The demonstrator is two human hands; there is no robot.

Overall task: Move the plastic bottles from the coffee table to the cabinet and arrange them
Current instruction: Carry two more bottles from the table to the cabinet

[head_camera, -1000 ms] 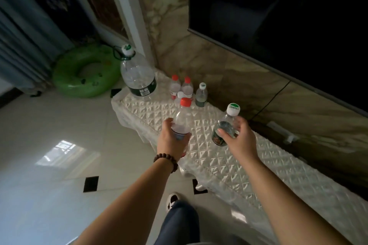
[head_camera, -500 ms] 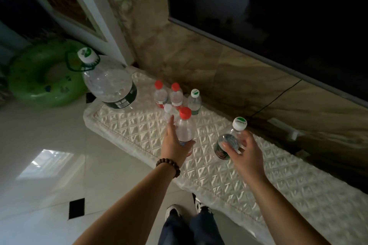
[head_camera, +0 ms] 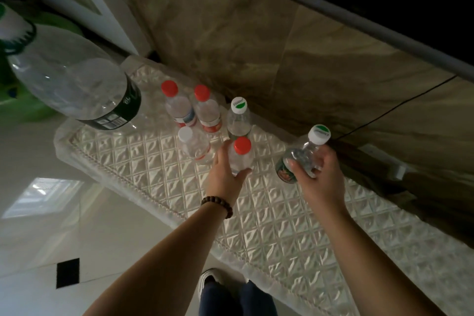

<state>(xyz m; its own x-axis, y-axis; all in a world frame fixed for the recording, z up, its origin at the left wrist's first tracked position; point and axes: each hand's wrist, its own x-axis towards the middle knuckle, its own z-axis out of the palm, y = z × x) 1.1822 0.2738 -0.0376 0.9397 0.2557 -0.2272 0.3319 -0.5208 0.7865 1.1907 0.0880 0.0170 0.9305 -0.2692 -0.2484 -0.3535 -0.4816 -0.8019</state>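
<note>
Left hand point(head_camera: 225, 174) at frame centre, fingers and thumb curled round a red-capped bottle point(head_camera: 241, 158) held upright just above the quilted cabinet top point(head_camera: 269, 213). Right hand point(head_camera: 318, 177) right of centre, gripping a tilted green-and-white-capped bottle point(head_camera: 300, 156), label end lower left. Clustered just beyond the left hand: a white-capped bottle point(head_camera: 192, 143), two red-capped bottles point(head_camera: 177, 105) point(head_camera: 207, 108) and a white-capped one point(head_camera: 239, 118) near the marble wall point(head_camera: 256, 33). Large jug point(head_camera: 74, 82) in the upper left. Beaded bracelet point(head_camera: 218, 205) on the left wrist.
</note>
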